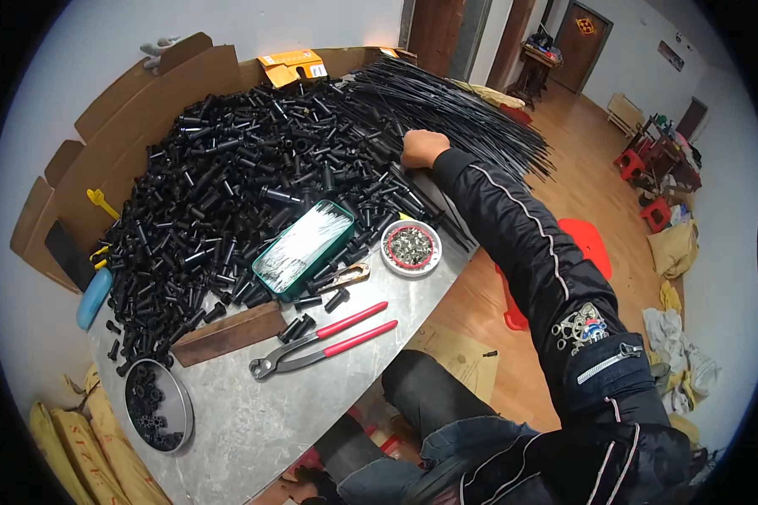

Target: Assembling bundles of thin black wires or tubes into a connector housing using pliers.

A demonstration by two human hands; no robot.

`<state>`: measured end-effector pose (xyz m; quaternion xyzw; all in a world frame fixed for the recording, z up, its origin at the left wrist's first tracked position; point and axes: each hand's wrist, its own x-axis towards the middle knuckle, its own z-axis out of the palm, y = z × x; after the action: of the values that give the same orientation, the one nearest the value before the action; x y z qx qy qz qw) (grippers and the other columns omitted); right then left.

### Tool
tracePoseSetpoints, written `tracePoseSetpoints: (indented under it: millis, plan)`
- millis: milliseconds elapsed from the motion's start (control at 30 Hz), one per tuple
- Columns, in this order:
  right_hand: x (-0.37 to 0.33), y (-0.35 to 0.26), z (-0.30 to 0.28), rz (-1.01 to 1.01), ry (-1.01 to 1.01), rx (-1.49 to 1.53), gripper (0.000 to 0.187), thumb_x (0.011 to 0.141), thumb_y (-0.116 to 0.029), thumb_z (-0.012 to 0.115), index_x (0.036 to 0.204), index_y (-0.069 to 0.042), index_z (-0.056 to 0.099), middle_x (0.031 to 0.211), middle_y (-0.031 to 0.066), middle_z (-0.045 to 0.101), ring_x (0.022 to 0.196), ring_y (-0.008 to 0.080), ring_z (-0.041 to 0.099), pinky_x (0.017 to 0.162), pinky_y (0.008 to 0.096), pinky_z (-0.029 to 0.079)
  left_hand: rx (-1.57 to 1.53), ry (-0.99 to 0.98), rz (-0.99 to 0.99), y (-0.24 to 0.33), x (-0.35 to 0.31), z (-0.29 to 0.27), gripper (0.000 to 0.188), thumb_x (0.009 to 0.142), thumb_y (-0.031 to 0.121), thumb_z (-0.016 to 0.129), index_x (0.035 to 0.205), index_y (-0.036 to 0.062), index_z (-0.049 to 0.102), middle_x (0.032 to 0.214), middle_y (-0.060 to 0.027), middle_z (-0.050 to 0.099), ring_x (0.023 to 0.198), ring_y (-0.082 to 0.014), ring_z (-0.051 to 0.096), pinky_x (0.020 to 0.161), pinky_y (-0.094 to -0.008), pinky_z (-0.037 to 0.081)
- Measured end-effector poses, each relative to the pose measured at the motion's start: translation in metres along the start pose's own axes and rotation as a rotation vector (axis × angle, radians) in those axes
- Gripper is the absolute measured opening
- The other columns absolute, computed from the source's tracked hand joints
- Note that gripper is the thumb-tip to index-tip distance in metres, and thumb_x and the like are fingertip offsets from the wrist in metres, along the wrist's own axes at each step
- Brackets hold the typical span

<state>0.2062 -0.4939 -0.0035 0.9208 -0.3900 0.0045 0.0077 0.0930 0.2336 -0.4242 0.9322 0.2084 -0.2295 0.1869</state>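
My right hand [425, 149] reaches across to the right side of a metal table [236, 421]. Its fingers are curled closed beside a bundle of long thin black rods [463, 114]; whatever they hold is hidden. To its left spreads a large heap of black plastic tube-like parts [253, 160] with flanged ends. Low at the bottom edge, below the tabletop, my left hand [298, 487] shows only in part, its fingers too dark to read. A round white dish [411, 248] of small metal pieces and a green box [305, 250] of thin white sticks stand nearer me.
Red-handled pincers [324, 339] lie in front of a wooden block [230, 333]. A round metal bowl [160, 406] holds small black rings. Cardboard walls [143, 109] back the heap. A red stool [585, 244] stands right of the table, and yellow sacks [93, 450] lean at left.
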Motion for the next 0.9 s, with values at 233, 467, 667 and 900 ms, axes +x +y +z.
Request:
tracePoseSetpoints:
  millis: [233, 467, 667, 900]
  plan:
    - [-0.004, 0.027, -0.027, -0.030, 0.356, -0.070, 0.021, 0.078, -0.015, 0.058, 0.088, -0.003, 0.071, 0.093, 0.0179, 0.070, 0.089, 0.0328, 0.068, 0.075, 0.0417, 0.054, -0.207, 0.285, 0.368, 0.037, -0.004, 0.000, 0.059, 0.088, 0.027, 0.065, 0.130, -0.0078, 0.041, 0.123, -0.0277, 0.052, 0.110, -0.0369, 0.055, 0.089, -0.0411, 0.046]
    - [-0.020, 0.023, -0.113, -0.128, 0.357, -0.040, 0.023, 0.083, -0.013, 0.053, 0.094, 0.000, 0.068, 0.098, 0.0227, 0.067, 0.093, 0.0361, 0.066, 0.078, 0.0440, 0.052, -0.500, 0.131, 0.339, -0.018, 0.018, 0.015, 0.084, 0.084, 0.038, 0.068, 0.143, -0.0047, 0.026, 0.144, -0.0262, 0.035, 0.128, -0.0383, 0.039, 0.104, -0.0391, 0.037]
    - [-0.044, 0.041, -0.168, -0.074, 0.383, 0.037, 0.025, 0.081, -0.015, 0.058, 0.096, 0.002, 0.067, 0.099, 0.0239, 0.066, 0.097, 0.0391, 0.064, 0.081, 0.0467, 0.050, -0.382, -0.153, 0.245, 0.049, -0.051, -0.057, 0.081, 0.084, 0.031, 0.070, 0.142, -0.0049, 0.027, 0.143, -0.0255, 0.038, 0.128, -0.0351, 0.041, 0.104, -0.0373, 0.038]
    - [-0.117, 0.003, -0.224, -0.332, 0.547, 0.064, 0.029, 0.081, -0.024, 0.065, 0.097, 0.000, 0.068, 0.095, 0.0204, 0.067, 0.092, 0.0358, 0.064, 0.080, 0.0464, 0.049, -0.836, -0.526, 0.650, 0.197, -0.220, -0.181, 0.026, 0.094, 0.014, 0.057, 0.115, -0.0018, 0.061, 0.098, -0.0118, 0.067, 0.085, -0.0161, 0.065, 0.075, -0.0262, 0.052]
